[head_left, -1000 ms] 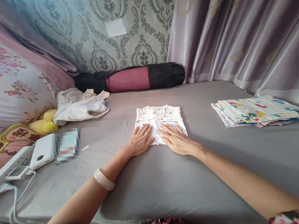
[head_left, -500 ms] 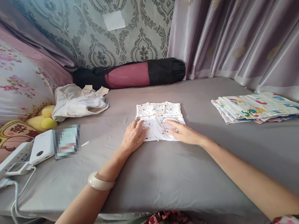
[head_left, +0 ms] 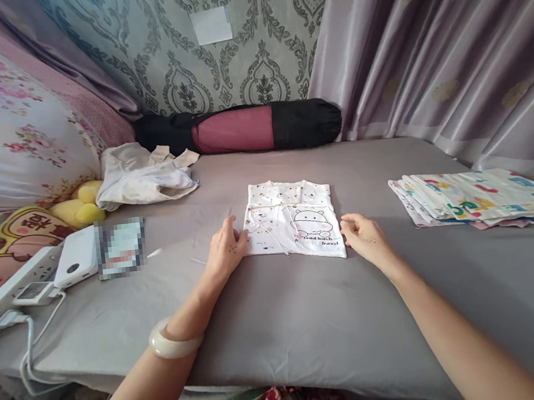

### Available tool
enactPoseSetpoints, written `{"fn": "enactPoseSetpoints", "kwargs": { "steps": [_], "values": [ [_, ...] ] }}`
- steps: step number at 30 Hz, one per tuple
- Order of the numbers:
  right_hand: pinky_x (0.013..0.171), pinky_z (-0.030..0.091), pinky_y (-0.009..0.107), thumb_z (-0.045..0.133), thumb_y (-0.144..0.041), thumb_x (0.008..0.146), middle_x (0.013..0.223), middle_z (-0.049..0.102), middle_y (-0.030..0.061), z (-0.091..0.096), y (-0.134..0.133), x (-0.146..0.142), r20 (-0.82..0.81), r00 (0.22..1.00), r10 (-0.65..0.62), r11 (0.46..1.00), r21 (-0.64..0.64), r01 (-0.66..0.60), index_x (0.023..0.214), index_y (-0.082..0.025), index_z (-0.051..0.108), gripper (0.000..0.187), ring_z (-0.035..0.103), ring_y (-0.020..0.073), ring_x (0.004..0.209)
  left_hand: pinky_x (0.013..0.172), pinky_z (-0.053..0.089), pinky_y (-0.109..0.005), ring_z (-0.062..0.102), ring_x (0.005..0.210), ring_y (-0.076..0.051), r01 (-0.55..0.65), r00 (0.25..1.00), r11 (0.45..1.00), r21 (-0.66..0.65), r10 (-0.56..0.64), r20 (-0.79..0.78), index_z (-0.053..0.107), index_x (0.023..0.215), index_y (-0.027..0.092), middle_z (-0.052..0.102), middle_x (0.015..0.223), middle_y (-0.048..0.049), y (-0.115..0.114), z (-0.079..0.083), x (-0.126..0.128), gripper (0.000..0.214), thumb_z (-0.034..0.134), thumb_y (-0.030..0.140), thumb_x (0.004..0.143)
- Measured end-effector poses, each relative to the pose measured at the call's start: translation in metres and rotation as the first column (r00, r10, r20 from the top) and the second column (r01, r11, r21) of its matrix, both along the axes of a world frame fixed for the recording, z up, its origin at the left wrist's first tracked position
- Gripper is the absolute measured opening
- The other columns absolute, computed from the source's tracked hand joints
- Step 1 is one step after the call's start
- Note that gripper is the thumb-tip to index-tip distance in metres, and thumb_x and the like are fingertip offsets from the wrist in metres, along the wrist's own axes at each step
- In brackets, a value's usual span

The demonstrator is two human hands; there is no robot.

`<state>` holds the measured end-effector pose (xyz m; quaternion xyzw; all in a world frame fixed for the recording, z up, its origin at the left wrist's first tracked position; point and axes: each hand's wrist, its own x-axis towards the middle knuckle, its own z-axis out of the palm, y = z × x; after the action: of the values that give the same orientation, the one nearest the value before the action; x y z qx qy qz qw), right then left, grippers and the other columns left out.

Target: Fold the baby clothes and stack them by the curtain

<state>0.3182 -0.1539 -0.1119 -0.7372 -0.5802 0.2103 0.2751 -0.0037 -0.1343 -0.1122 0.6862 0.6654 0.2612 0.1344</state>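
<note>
A folded white baby shirt [head_left: 293, 223] lies flat on the grey bed sheet, with small prints, thin ties, a cartoon hippo and lettering on its front. My left hand [head_left: 228, 247] is at the shirt's left edge, fingers curled and thumb against the fabric. At the right edge, my right hand [head_left: 366, 237] has its thumb and bent fingers closed at the fabric's side. The fingertips of both hands are partly hidden. A pale bangle [head_left: 174, 340] circles my left forearm.
A stack of folded clothes [head_left: 481, 196] sits to the right. At the left are a crumpled white garment [head_left: 145, 174], a power bank [head_left: 76, 258], a power strip [head_left: 23, 286] with cables, and yellow plush toys [head_left: 79, 207]. A black and pink rolled bag [head_left: 235, 130] lies along the wall.
Both hands have moved outward from the shirt's top to its left and right edges, uncovering the hippo print. The view has shifted slightly.
</note>
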Motion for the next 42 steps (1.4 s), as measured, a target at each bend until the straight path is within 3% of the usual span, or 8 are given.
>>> {"fn": "enactPoseSetpoints", "kwargs": {
  "steps": [7,12,16,22,26,30,35,42],
  "values": [
    [0.053,0.045,0.026,0.046,-0.041,0.089,0.051,0.058,-0.0052,0.025,-0.021,-0.017,-0.079,0.993,0.091,0.983,-0.153,-0.102,0.121,-0.02,0.057,0.04,0.06,0.0151,0.047,0.073,0.047,-0.03,0.064,0.074,-0.019,0.019,0.998,0.987,-0.162,-0.009,0.065,0.053,0.123,0.019,0.067,0.069,0.0007,-0.011,0.017,0.003,0.043,0.052,0.039,0.086],
    [0.044,0.036,0.02,0.051,-0.044,0.088,0.055,0.059,-0.0047,0.032,-0.028,-0.018,-0.303,0.939,0.165,0.939,-0.243,-0.244,0.135,-0.026,0.048,0.05,0.066,0.0161,0.06,0.059,0.045,-0.027,0.059,0.056,-0.016,0.086,0.975,0.957,-0.278,-0.023,0.222,0.05,0.129,0.016,0.065,0.062,0.0023,-0.016,0.025,0.003,0.054,0.053,0.046,0.084],
    [0.043,0.035,0.02,0.054,-0.046,0.087,0.067,0.066,0.0023,0.036,-0.029,-0.015,-0.388,0.899,0.202,0.894,-0.302,-0.331,0.121,-0.021,0.061,0.042,0.061,0.0134,0.06,0.043,0.035,-0.022,0.047,0.043,-0.01,0.193,0.867,0.93,-0.314,-0.012,0.497,0.052,0.128,0.02,0.057,0.059,0.0065,-0.015,0.022,0.002,0.059,0.06,0.05,0.078],
    [0.054,0.042,0.022,0.063,-0.046,0.082,0.082,0.065,0.0022,0.031,-0.027,-0.004,-0.428,0.852,0.302,0.874,-0.232,-0.427,0.115,-0.02,0.063,0.043,0.057,0.0114,0.065,0.046,0.031,-0.021,0.043,0.051,-0.008,0.221,0.693,0.931,-0.29,0.059,0.718,0.07,0.091,0.014,0.05,0.059,0.0036,-0.012,0.022,0.004,0.043,0.07,0.051,0.069],
    [0.059,0.044,0.025,0.067,-0.038,0.078,0.073,0.058,-0.0031,0.021,-0.026,0.0,-0.33,0.866,0.375,0.89,-0.133,-0.436,0.121,-0.023,0.06,0.046,0.055,0.0126,0.064,0.056,0.038,-0.022,0.048,0.06,-0.009,0.243,0.704,0.943,-0.23,-0.008,0.71,0.067,0.107,0.014,0.057,0.071,0.0013,-0.013,0.024,0.005,0.046,0.072,0.039,0.069],
    [0.059,0.044,0.026,0.058,-0.028,0.081,0.078,0.062,-0.0023,0.014,-0.024,-0.004,-0.132,0.932,0.337,0.941,0.028,-0.337,0.113,-0.027,0.064,0.033,0.054,0.0124,0.062,0.059,0.04,-0.023,0.05,0.064,-0.01,0.269,0.778,0.955,-0.123,-0.14,0.612,0.058,0.123,0.018,0.058,0.081,0.0007,-0.013,0.015,0.004,0.052,0.064,0.024,0.072],
    [0.061,0.043,0.025,0.052,-0.02,0.082,0.088,0.063,0.0006,0.013,-0.022,-0.006,0.114,0.937,0.329,0.894,0.284,-0.348,0.097,-0.025,0.072,0.025,0.052,0.0103,0.061,0.066,0.042,-0.026,0.05,0.068,-0.012,0.161,0.904,0.985,0.062,-0.173,0.391,0.068,0.101,0.02,0.056,0.083,-0.0006,-0.009,0.008,0.001,0.026,0.057,0.024,0.077],
    [0.056,0.04,0.023,0.052,-0.021,0.084,0.074,0.059,-0.001,0.023,-0.027,0.0,0.159,0.902,0.402,0.863,0.264,-0.431,0.101,-0.024,0.075,0.03,0.048,0.0098,0.057,0.073,0.045,-0.029,0.052,0.08,-0.016,0.192,0.937,0.96,0.203,-0.241,0.253,0.071,0.086,0.022,0.053,0.088,-0.0028,-0.013,0.023,0.002,0.02,0.055,0.021,0.075]
  ]
}}
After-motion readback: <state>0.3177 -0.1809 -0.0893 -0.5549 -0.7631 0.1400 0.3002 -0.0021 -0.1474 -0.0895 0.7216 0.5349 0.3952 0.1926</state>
